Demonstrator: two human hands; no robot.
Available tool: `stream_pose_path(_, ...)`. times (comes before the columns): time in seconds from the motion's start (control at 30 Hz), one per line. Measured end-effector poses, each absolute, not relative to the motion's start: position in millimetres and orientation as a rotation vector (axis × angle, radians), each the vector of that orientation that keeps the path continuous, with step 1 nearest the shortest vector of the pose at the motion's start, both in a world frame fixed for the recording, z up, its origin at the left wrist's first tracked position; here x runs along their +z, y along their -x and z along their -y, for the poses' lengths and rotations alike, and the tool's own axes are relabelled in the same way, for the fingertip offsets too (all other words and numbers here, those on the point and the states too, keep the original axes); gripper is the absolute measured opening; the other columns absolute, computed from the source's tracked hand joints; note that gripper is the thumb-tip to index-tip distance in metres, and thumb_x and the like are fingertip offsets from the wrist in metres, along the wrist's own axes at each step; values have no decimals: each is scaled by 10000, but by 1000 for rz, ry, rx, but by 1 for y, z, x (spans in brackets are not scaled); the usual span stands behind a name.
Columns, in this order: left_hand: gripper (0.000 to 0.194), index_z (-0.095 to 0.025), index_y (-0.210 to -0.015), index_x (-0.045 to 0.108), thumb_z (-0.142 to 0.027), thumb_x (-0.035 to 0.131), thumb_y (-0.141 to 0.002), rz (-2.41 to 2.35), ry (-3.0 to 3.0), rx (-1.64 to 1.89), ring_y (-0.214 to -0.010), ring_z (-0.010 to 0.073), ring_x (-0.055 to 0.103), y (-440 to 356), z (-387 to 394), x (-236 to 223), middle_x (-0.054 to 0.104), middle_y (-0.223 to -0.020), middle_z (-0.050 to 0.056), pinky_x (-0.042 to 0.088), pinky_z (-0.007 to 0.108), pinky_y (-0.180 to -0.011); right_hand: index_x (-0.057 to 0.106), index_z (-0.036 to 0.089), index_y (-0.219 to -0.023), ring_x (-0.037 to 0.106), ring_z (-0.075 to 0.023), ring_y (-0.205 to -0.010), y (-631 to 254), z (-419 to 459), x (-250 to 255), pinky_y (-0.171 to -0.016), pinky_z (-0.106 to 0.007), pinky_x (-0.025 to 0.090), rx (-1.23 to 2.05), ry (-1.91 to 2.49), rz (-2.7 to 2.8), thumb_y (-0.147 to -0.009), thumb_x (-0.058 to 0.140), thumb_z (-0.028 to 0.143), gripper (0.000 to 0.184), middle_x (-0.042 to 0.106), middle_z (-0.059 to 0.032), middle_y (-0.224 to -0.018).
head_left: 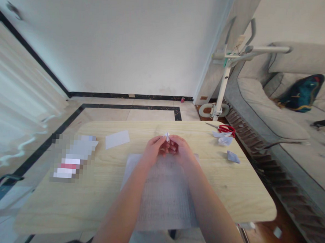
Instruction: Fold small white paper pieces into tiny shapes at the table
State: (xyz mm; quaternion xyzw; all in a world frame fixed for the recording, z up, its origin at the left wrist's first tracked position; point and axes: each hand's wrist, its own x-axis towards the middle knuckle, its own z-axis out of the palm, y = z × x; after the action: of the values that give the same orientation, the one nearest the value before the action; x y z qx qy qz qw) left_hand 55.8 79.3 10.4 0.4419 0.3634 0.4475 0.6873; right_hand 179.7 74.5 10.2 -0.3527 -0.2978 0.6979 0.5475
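A small piece of folded white paper (167,135) is pinched between my two hands above the middle of the table. My left hand (155,147) grips it from the left with thumb and fingers. From the right, my right hand (179,146) closes on the same paper; the fingers partly hide its shape. Beneath my hands and forearms lies a large printed sheet (166,195) with faint text or grid lines. A blank white paper rectangle (117,139) rests on the table to the left of my hands.
Red-handled scissors (226,130) lie at the table's back right, beside crumpled or folded paper pieces (225,140). A folded bluish paper (233,157) is nearer. Blurred-out items cover the table's (105,202) left side. A grey sofa (278,110) stands at the right.
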Motion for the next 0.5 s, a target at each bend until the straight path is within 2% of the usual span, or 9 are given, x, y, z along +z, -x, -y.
stream_pose_path(0.1,339,-158,-768,575,-497,567,-763,-897,-1033,1018,-521,106,543,-56,-80,10,587,-671,9,377,209,-406,499,185,-538,342,-78,-405,-180,-74,9,-394,-226,216,1565,919,774,-667,668,355,272,394,59,-431)
stream_pose_path(0.2,334,-162,-753,561,-495,580,-751,-933,-1037,1030,-503,99,533,-55,-82,9,554,-629,-13,367,205,-406,585,185,-645,334,-72,-404,-179,-75,8,-395,-215,220,1499,984,808,-648,697,375,221,400,70,-435)
stream_pose_path(0.33,320,-165,-754,546,-482,589,-745,-831,-903,986,-467,90,504,-52,-83,10,496,-567,-34,347,202,-394,646,198,-831,458,-89,-456,-178,-72,12,-432,-215,324,1574,914,898,-675,691,376,241,542,34,-548)
stream_pose_path(0.43,314,-168,-762,537,-476,592,-737,-775,-809,907,-432,91,483,-50,-83,11,470,-554,-39,324,203,-350,662,191,-881,532,-114,-506,-178,-69,16,-484,-244,402,1610,827,1004,-700,674,366,253,610,2,-630)
stream_pose_path(0.5,300,-175,-702,501,-460,586,-738,-751,-786,836,-426,99,484,-49,-83,12,459,-537,-37,311,202,-329,668,185,-885,541,-117,-510,-179,-69,15,-493,-250,417,1572,839,1025,-687,686,371,272,620,-1,-633)
